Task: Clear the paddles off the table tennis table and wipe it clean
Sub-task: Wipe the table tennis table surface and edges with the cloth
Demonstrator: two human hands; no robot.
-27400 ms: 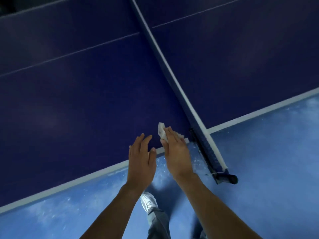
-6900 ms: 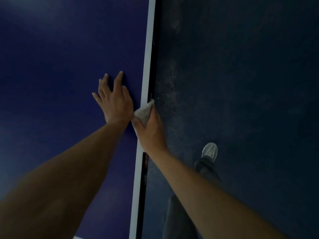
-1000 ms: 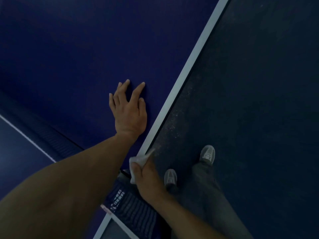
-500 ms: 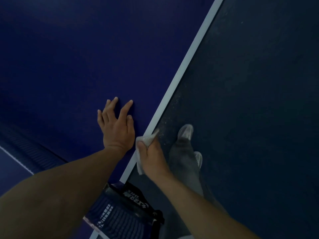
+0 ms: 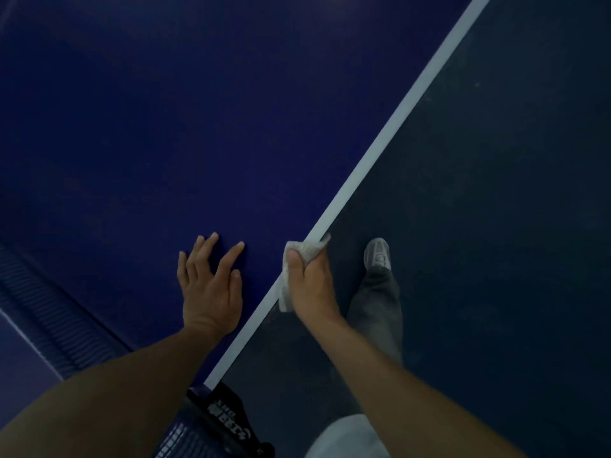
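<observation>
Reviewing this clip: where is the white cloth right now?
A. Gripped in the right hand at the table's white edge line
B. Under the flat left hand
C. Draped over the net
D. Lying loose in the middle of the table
A: the right hand grips the white cloth against the table's white edge line, while the left hand lies flat on the blue surface, holding nothing.

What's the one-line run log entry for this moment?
step: table edge wipe | left hand: flat on table | right hand: gripping cloth against white edge line | paddles: none in view

Crumpled white cloth (image 5: pixel 305 256) lies over the blue table (image 5: pixel 172 133) edge.
</observation>
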